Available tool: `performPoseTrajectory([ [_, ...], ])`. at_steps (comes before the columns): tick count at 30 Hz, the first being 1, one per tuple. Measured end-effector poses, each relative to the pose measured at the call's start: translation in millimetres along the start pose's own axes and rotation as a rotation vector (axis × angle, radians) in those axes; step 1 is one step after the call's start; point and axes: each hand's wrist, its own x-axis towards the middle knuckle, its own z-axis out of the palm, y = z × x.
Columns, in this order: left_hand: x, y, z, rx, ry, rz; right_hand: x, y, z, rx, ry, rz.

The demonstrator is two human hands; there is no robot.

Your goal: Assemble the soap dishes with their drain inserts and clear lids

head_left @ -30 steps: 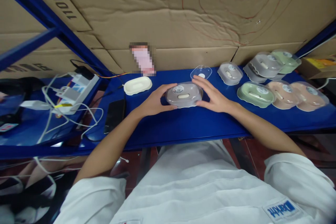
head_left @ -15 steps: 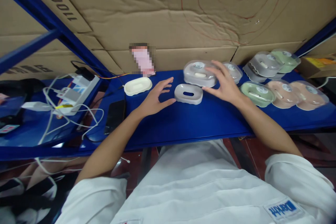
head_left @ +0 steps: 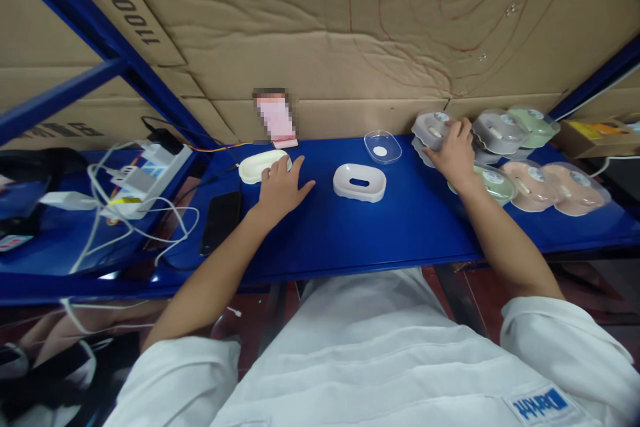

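Note:
My right hand [head_left: 455, 153] is at the right side of a grey soap box [head_left: 431, 130] with a clear lid, its fingers and thumb bent around it. That box sits on top of another grey piece. My left hand [head_left: 281, 190] hovers over or touches the right end of a cream oval tray [head_left: 253, 168]; its thumb and index finger are spread. Between my hands stands a pale soap dish base [head_left: 360, 191] with an oval slot. Behind it a clear lid [head_left: 383, 147] with a white round sticker lies on the blue table.
Green [head_left: 495, 185] and peach soap boxes [head_left: 533, 185] line the right, with grey ones [head_left: 500, 130] stacked behind. A black phone [head_left: 221, 221], a power strip [head_left: 163, 163] and tangled white cables lie left. A blurred pink-screened item [head_left: 276, 119] leans on the cardboard [head_left: 320, 67].
My right hand has moved right with the grey soap box, which now rests on the grey one there, uncovering the clear lid. My left hand has shifted left to the cream tray.

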Motion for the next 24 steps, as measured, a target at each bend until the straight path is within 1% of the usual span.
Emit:
performPoseTrajectory([
  [2, -2, -1, 3, 0.035, -0.032, -0.038, 0, 1, 2, -0.042, -0.014, 0.018],
  [4, -2, -2, 5, 0.045, -0.046, -0.046, -1, 2, 3, -0.084, -0.004, 0.004],
  [6, -2, -3, 6, 0.037, -0.045, -0.031, -2, 0, 2, -0.119, 0.039, -0.046],
  [8, -2, -2, 6, 0.017, -0.040, -0.010, -5, -5, 0, -0.129, 0.093, -0.124],
  [10, -1, 0, 4, -0.017, -0.050, 0.017, -10, -14, -2, -0.072, 0.094, -0.262],
  [11, -1, 2, 4, -0.040, -0.059, 0.036, -14, -20, -3, -0.014, 0.060, -0.361],
  [12, 0, 4, 3, -0.068, -0.068, 0.062, -19, -27, -3, 0.052, 0.000, -0.477],
  [15, 1, 11, 0, -0.183, -0.097, 0.177, -41, -48, 1, 0.215, -0.234, -0.821],
  [16, 1, 13, -1, -0.235, -0.103, 0.225, -49, -55, 5, 0.245, -0.299, -0.900],
  [18, 1, 17, -2, -0.343, -0.104, 0.317, -62, -64, 11, 0.279, -0.385, -1.001],
  [20, 0, 19, -2, -0.391, -0.075, 0.351, -68, -68, 16, 0.294, -0.423, -1.036],
  [21, 0, 20, -2, -0.371, -0.051, 0.332, -68, -68, 17, 0.293, -0.429, -1.031],
  [24, -2, 19, -1, -0.201, -0.019, 0.188, -61, -62, 15, 0.267, -0.395, -0.942],
])
